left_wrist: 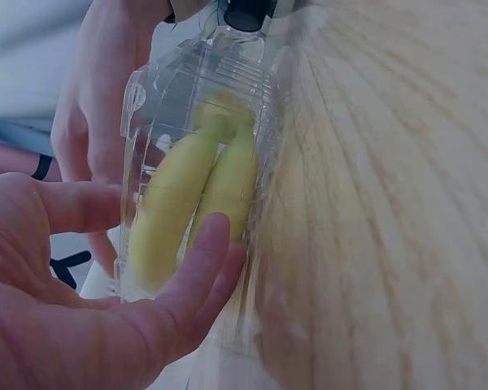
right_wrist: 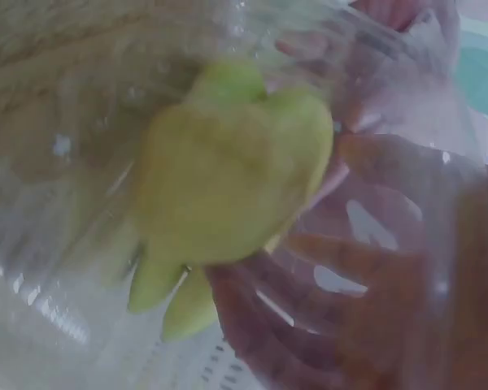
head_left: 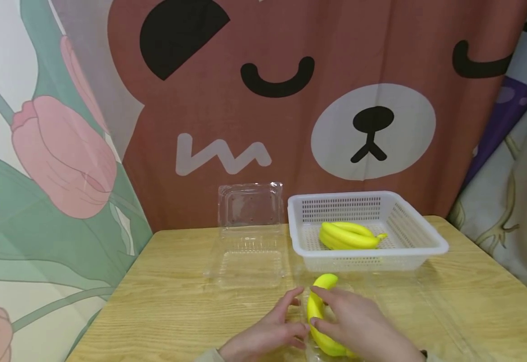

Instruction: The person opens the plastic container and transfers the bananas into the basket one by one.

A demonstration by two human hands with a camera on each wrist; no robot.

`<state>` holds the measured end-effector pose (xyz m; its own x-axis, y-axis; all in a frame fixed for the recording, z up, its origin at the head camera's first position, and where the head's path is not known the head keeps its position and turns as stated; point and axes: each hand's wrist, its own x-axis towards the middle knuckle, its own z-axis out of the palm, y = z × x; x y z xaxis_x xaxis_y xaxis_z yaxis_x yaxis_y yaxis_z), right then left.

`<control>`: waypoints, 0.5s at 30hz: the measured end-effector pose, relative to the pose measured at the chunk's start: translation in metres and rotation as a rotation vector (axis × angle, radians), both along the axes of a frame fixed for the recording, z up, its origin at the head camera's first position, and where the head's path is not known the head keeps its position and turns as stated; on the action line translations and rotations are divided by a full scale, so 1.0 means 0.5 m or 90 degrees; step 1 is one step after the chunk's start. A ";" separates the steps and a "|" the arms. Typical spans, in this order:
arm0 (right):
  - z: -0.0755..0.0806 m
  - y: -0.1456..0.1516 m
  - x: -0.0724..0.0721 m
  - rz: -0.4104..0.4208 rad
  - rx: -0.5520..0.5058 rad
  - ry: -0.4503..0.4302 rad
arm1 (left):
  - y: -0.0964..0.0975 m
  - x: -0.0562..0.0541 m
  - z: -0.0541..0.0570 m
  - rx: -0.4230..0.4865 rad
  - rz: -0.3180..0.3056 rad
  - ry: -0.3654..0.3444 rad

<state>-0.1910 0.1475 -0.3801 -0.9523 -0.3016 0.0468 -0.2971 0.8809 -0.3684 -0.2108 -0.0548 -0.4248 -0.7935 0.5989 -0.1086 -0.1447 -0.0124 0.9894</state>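
A bunch of yellow bananas [head_left: 315, 309] lies in a clear plastic clamshell box [left_wrist: 268, 85] at the table's near side. My right hand [head_left: 356, 317] reaches over the box, its fingers and thumb curved round the bunch. In the right wrist view, those bananas [right_wrist: 228, 179] show blurred through clear plastic, with fingers against them. At the box's left side, my left hand [head_left: 270, 329] has its fingers spread and touches the outer wall. Its fingertips [left_wrist: 214, 231] rest beside the bananas, outside the plastic.
A white basket [head_left: 367, 254] at the back right holds another banana bunch [head_left: 349, 236]. Left of it stands a clear clamshell box [head_left: 251, 266], lid raised. The wooden table [head_left: 168, 281] ends at a bear-patterned curtain [head_left: 227, 110]. Clear plastic extends right of my right hand.
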 end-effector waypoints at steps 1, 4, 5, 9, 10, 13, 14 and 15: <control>-0.004 -0.004 -0.001 0.006 0.011 0.014 | 0.000 0.000 -0.002 0.006 0.000 0.006; -0.018 -0.012 -0.001 0.017 0.037 0.054 | -0.002 -0.001 -0.004 0.012 0.000 0.010; -0.022 -0.016 0.000 0.019 0.040 0.070 | -0.004 -0.002 -0.004 0.012 0.001 0.010; -0.036 -0.024 0.003 0.003 0.026 0.106 | -0.005 -0.004 -0.004 0.017 -0.003 0.010; -0.038 -0.026 0.004 -0.001 0.020 0.112 | -0.005 -0.005 -0.005 0.019 -0.005 0.010; -0.043 -0.031 0.004 -0.011 0.008 0.124 | -0.006 -0.006 -0.006 0.028 -0.010 0.012; -0.045 -0.032 0.004 -0.012 0.007 0.131 | -0.006 -0.006 -0.007 0.031 -0.011 0.013; -0.047 -0.032 0.004 -0.012 0.004 0.136 | -0.006 -0.006 -0.007 0.032 -0.011 0.014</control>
